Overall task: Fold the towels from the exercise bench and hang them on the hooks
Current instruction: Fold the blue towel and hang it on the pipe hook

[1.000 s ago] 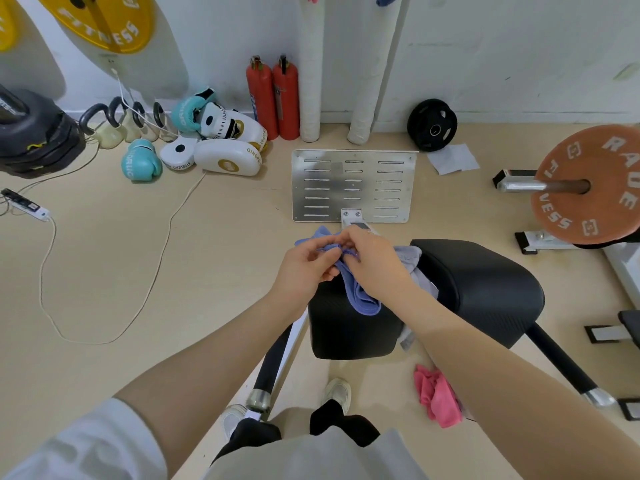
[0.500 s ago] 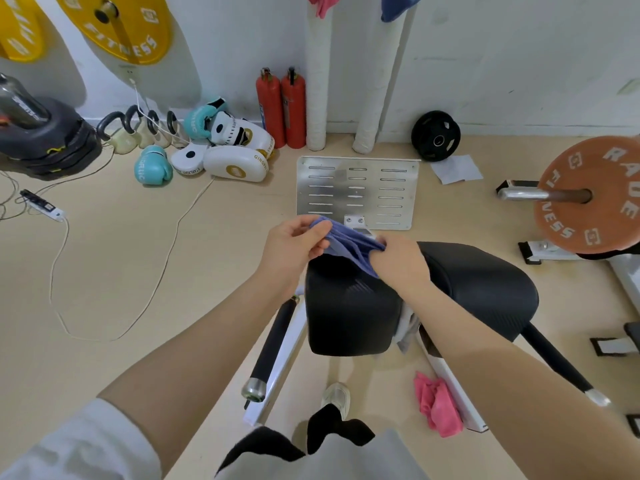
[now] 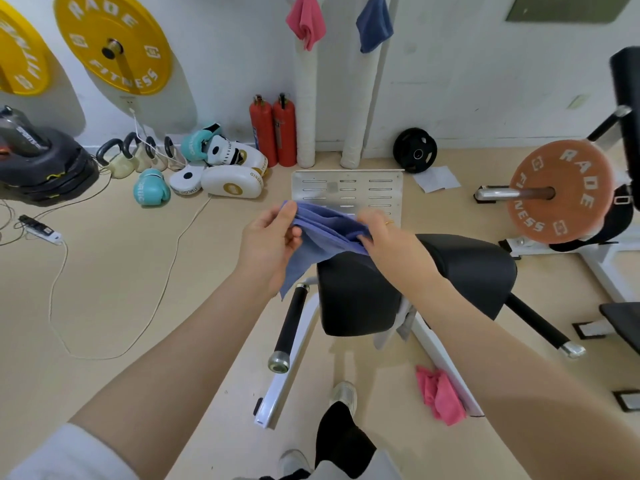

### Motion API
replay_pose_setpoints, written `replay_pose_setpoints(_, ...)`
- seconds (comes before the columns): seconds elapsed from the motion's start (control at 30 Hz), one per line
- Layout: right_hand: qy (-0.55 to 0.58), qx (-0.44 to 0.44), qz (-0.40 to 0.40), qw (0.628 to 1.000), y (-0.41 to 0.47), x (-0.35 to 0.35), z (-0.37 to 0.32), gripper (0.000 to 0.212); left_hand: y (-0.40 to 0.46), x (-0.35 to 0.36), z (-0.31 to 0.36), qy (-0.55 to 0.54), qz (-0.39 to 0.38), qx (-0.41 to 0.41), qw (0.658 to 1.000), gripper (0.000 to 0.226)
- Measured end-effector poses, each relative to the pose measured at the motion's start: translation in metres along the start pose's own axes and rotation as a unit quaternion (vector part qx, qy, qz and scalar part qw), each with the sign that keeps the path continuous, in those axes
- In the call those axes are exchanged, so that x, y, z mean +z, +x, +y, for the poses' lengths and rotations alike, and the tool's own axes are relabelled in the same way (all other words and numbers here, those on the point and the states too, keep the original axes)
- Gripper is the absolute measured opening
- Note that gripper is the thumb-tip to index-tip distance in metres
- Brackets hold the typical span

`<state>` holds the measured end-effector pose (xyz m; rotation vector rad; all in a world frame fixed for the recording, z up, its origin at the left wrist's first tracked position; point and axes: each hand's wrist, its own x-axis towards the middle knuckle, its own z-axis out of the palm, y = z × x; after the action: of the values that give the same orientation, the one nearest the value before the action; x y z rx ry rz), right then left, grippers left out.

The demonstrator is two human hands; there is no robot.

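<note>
A lilac-blue towel (image 3: pixel 323 233) is stretched between my hands above the black pad of the exercise bench (image 3: pixel 464 268). My left hand (image 3: pixel 270 237) pinches its left edge and my right hand (image 3: pixel 384 233) grips its right side. A lower corner of the towel hangs down past my left wrist. On the wall above hang a pink towel (image 3: pixel 306 20) and a dark blue towel (image 3: pixel 374 24); their hooks are hidden. Another pink towel (image 3: pixel 440 394) lies crumpled on the floor beside the bench frame. A bit of grey cloth (image 3: pixel 405 322) shows under the pad.
A slotted metal plate (image 3: pixel 346 187) lies on the floor behind the bench. Two red extinguishers (image 3: pixel 273 131), boxing gloves and pads (image 3: pixel 228 171) and kettlebells sit along the wall. An orange weight plate (image 3: pixel 561 192) on a bar stands at the right. A cable trails across the left floor.
My hands have lifted the lilac-blue towel off the bench pad and pulled it apart sideways. The view has tilted up, so the two hung towels now show fully.
</note>
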<state>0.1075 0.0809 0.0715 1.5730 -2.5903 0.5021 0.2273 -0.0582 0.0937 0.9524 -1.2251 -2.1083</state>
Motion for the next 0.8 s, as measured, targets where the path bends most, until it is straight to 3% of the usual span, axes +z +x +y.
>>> replay_pose_setpoints(0.1,-0.017,-0.038,0.049,0.998,-0.012,0.001,-0.011,0.009,-0.015,-0.012,0.005,-0.024,0.000,0.006,1.000,0.015)
replay_pose_setpoints(0.23,-0.009,0.005,0.035,0.999,-0.022,-0.007,-0.025,0.012,-0.032,-0.023,0.008,-0.035,-0.012,0.002,0.999,0.019)
replay_pose_setpoints(0.4,-0.064,-0.055,-0.057,0.995,-0.027,-0.009,-0.034,0.046,-0.041,-0.037,0.011,-0.020,-0.019,-0.021,0.999,0.015)
replay_pose_setpoints(0.47,-0.033,-0.016,-0.063,0.997,-0.026,-0.011,-0.041,0.051,-0.044,-0.039,0.010,-0.025,-0.030,-0.026,0.999,0.013)
replay_pose_setpoints(0.63,0.097,0.043,-0.023,0.994,-0.029,-0.013,-0.050,0.037,-0.052,-0.039,0.008,-0.041,-0.056,-0.018,0.997,0.016)
replay_pose_setpoints(0.8,0.091,-0.007,-0.053,0.994,-0.033,-0.015,-0.051,0.048,-0.056,-0.042,0.009,-0.047,-0.047,-0.011,0.998,0.017)
